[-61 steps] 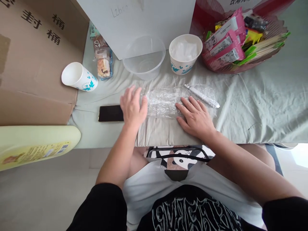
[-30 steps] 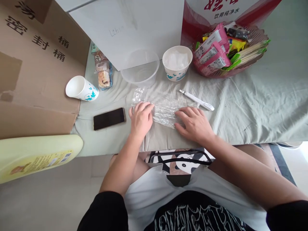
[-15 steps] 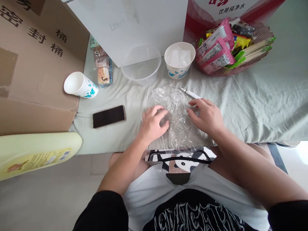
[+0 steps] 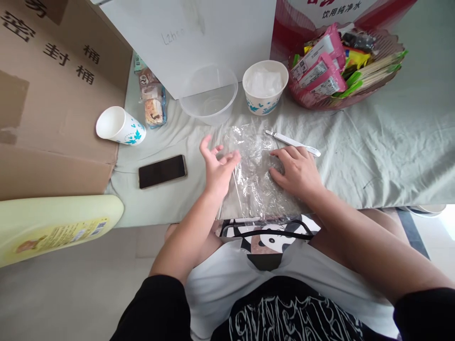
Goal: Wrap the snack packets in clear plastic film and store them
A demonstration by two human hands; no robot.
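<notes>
A crumpled sheet of clear plastic film (image 4: 252,180) lies on the cloth in front of me, its near end at the table edge. At its left side is my left hand (image 4: 218,168), turned palm inward with its fingers apart; I cannot make out whether the fingertips touch the film. My right hand (image 4: 296,170) rests palm down on the right part of the film, fingers spread and holding nothing. Just beyond that hand lies a slim knife with a white handle (image 4: 302,145), its tip pointing to the upper left.
Behind the film stand a clear plastic bowl (image 4: 213,113) and a paper bowl (image 4: 263,104) with white wrapping inside. A basket (image 4: 309,100) of packaged snacks is at back right. Leftward are a phone (image 4: 162,171), a tipped paper cup (image 4: 124,128), wrapped snacks (image 4: 154,106) and a cardboard box (image 4: 64,104).
My left hand has turned and its fingers have lifted outward toward the left. My right hand has slid slightly left and nearer, leaving more of the knife's handle in view.
</notes>
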